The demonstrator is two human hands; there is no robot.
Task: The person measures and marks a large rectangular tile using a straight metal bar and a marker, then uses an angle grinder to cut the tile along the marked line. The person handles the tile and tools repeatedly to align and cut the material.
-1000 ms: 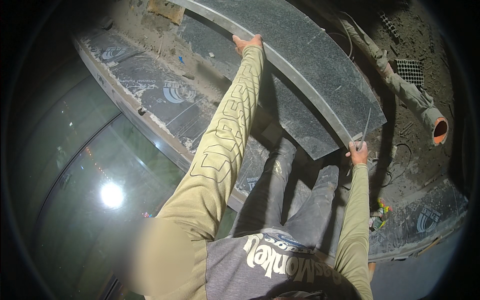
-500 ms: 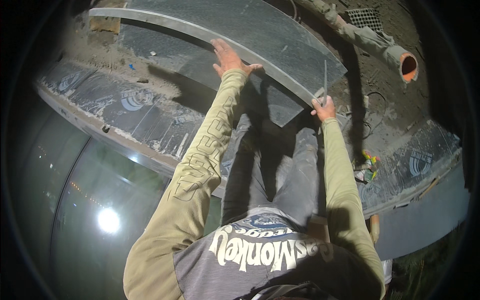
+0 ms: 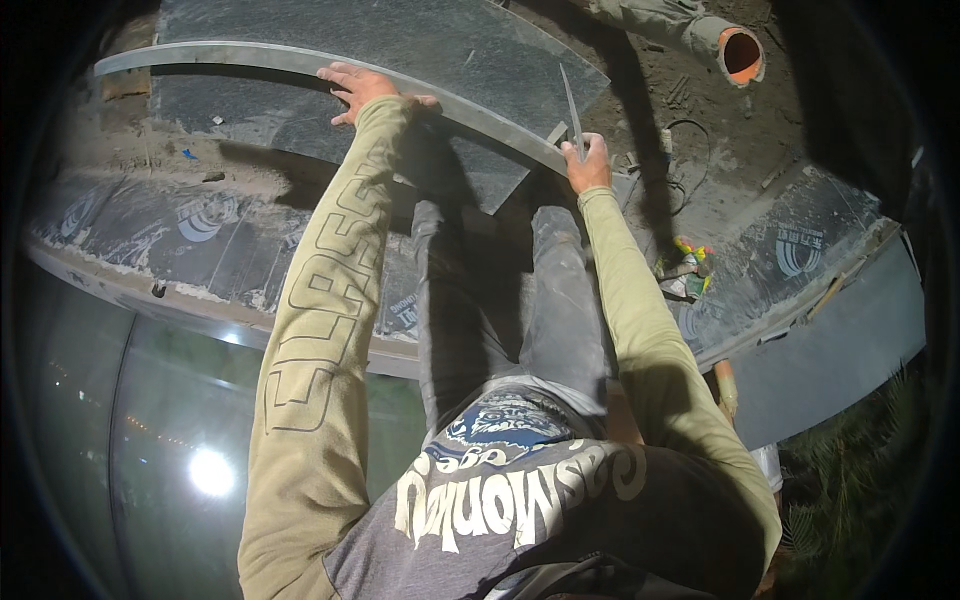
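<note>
A long, narrow, silver-grey metal bar [image 3: 290, 62] lies left to right across a broad dark-grey stone slab [image 3: 420, 45], its left end passing beyond the slab's left edge and its right end reaching the person's right hand. It looks bowed, though the lens may add to that. A dark shadow runs along its near side, so it probably stands clear of the surface there.

The hands are well apart along the bar, a spacing that seems suited to keeping something so long from swinging. The bare left hand [image 3: 365, 90] is spread, fingers toward the far left and thumb to the right, laid over the bar rather than closed around it, presumably to steady it. The bare right hand [image 3: 590, 165] is at the right end, its fingers closed on a thin, grey, pointed strip [image 3: 571, 100] that sticks up toward the far side; whether it also pinches the bar is hidden.

The legs in dusty grey trousers [image 3: 565, 285] are on the near side, between the two forearms, which likely lets both arms reach forward evenly. A grey-wrapped pipe with an orange mouth [image 3: 742, 55] lies far right, apart from the bar.
</note>
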